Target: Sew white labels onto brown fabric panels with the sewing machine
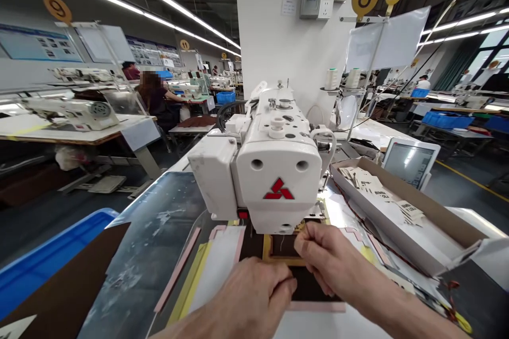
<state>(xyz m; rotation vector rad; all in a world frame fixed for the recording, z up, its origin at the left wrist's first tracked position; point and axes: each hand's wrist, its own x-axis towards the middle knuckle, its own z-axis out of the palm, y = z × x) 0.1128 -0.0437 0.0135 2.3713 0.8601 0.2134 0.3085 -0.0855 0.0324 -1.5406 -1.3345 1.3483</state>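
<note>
A white sewing machine (278, 169) with a red emblem stands directly in front of me. Under its head lies dark brown fabric (318, 286), with a yellow-brown frame (267, 249) on it. A thin pale thread (282, 243) hangs inside that frame. My right hand (330, 254) is closed in a pinch at the frame's right side, close below the machine head; whatever is between its fingertips is too small to make out. Low over the fabric's left part, my left hand (262, 288) has its fingers curled together, and they hide anything they may hold.
A cardboard box (401, 222) of printed labels (369, 185) sits at the right, before a tablet-like screen (409, 161). Thread cones (331, 79) stand behind. On the left are a blue bin (51, 254) and brown material (67, 275). A person (155, 95) sits farther back.
</note>
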